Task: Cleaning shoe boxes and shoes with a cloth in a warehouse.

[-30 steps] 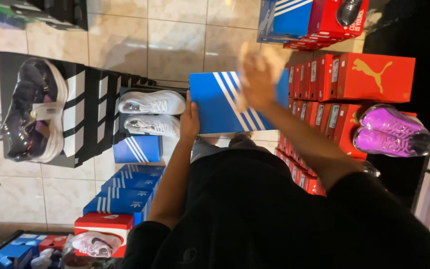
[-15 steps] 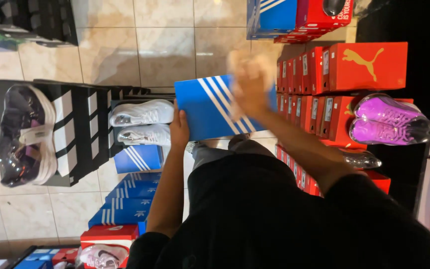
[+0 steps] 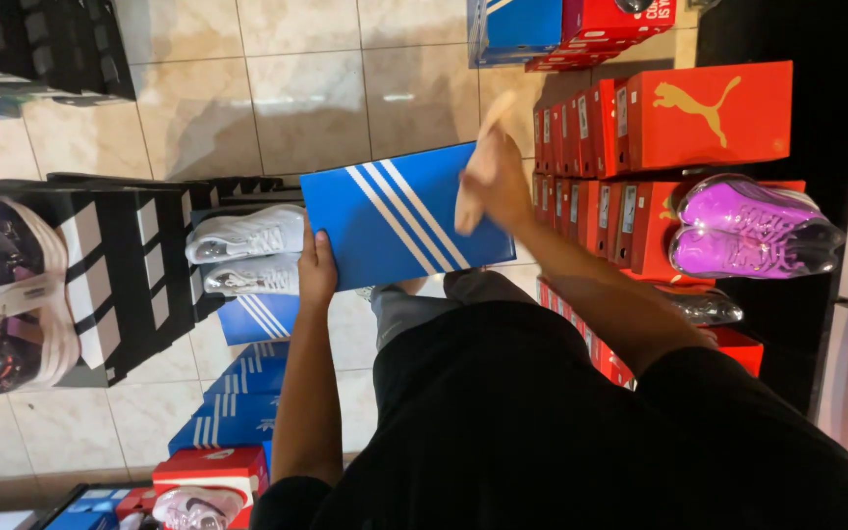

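The flat blue cardboard shoebox with three white diagonal stripes (image 3: 399,218) is held level at waist height, between the black-and-white box stack (image 3: 115,275) and the upright red cardboard boxes (image 3: 640,128). The left hand (image 3: 316,267) grips the box's near-left edge from below, fingers hidden beneath it, thumb on top, bearing the weight. The right hand (image 3: 488,167) rests on the lid, fingers pressed together and extended, steadying it. White sneakers (image 3: 247,250) lie just beside the box's left edge.

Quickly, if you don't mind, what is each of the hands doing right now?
Left hand: closed on the near left edge of the blue shoe box.
Right hand: open, fingers extended over the box's lid.
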